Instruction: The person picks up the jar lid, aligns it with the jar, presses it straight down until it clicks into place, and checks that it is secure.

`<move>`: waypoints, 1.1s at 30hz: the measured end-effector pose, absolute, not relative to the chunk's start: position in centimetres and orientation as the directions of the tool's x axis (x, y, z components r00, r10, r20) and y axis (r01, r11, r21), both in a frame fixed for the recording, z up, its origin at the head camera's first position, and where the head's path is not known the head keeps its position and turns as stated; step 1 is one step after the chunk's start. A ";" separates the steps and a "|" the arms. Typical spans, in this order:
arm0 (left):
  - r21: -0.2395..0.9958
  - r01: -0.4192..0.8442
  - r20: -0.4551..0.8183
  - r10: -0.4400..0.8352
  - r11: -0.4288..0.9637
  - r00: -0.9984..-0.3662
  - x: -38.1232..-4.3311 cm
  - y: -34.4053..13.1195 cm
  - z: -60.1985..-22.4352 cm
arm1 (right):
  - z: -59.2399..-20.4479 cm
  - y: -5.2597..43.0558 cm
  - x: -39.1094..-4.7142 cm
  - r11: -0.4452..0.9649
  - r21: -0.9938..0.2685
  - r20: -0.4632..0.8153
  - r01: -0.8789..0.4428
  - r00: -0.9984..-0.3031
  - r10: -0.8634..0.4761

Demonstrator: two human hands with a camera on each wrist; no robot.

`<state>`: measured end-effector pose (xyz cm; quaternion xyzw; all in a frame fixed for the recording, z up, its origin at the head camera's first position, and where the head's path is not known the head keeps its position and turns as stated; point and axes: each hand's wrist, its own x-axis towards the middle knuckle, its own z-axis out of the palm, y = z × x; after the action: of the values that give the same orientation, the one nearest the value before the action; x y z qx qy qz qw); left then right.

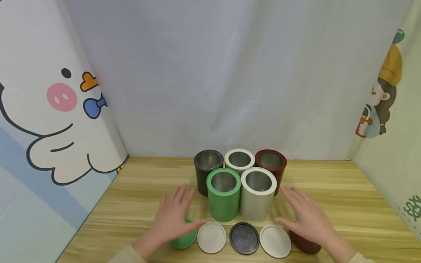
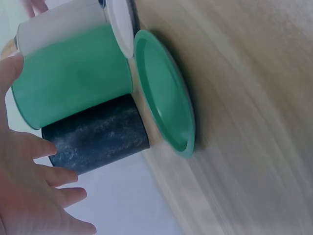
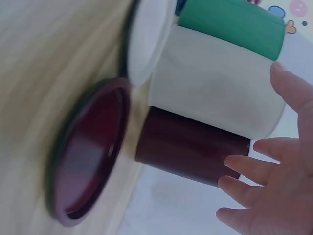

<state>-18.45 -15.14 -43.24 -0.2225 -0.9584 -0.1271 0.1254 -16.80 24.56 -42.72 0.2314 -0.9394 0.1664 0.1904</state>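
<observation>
My left hand (image 1: 174, 215), fingers spread, hovers over the green lid (image 1: 184, 241) and partly hides it in the head view. To the right, my right hand (image 1: 307, 215) is spread likewise above the dark red lid (image 1: 305, 244). Neither hand holds anything. Between them stand open-topped canisters: a green canister (image 1: 224, 206) and a white canister (image 1: 257, 206) in front. Behind these are a black canister (image 1: 201, 179), another white canister (image 1: 239, 170) and a dark red canister (image 1: 279, 172). A white lid (image 1: 212, 237), a black lid (image 1: 244, 238) and a second white lid (image 1: 275, 241) lie in the front row.
The wood-grain table (image 1: 138, 197) runs back to a plain pale curtain (image 1: 197, 80). A cartoon-printed cloth (image 1: 36, 128) hangs at the left, and a printed pale green cloth (image 1: 385, 160) borders the right side.
</observation>
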 end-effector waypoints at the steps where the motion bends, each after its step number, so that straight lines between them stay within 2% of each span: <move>1: 0.189 0.460 0.304 0.393 0.868 -0.868 -18.5 -15.2 -43.1 | -42.5 24.5 -16.8 0.831 -0.232 0.451 -0.506 -0.813 -0.369; 13: 0.201 0.478 0.383 0.381 0.855 -0.842 -18.5 -16.2 -42.2 | -40.4 23.0 -16.7 0.772 -0.304 0.558 -0.558 -0.761 -0.330; 27: 0.188 0.554 0.485 0.414 0.811 -0.770 -18.4 -17.6 -41.1 | -39.0 20.8 -17.0 0.645 -0.275 0.701 -0.713 -0.608 -0.372; 33: 0.206 0.573 0.499 0.419 0.793 -0.759 -18.3 -18.0 -40.8 | -39.0 19.0 -17.5 0.590 -0.281 0.720 -0.757 -0.573 -0.392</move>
<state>-18.30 -17.97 -40.80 -0.2693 -0.9210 -0.1763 0.2196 -17.53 19.01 -38.96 0.3434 -0.8362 0.2953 0.3094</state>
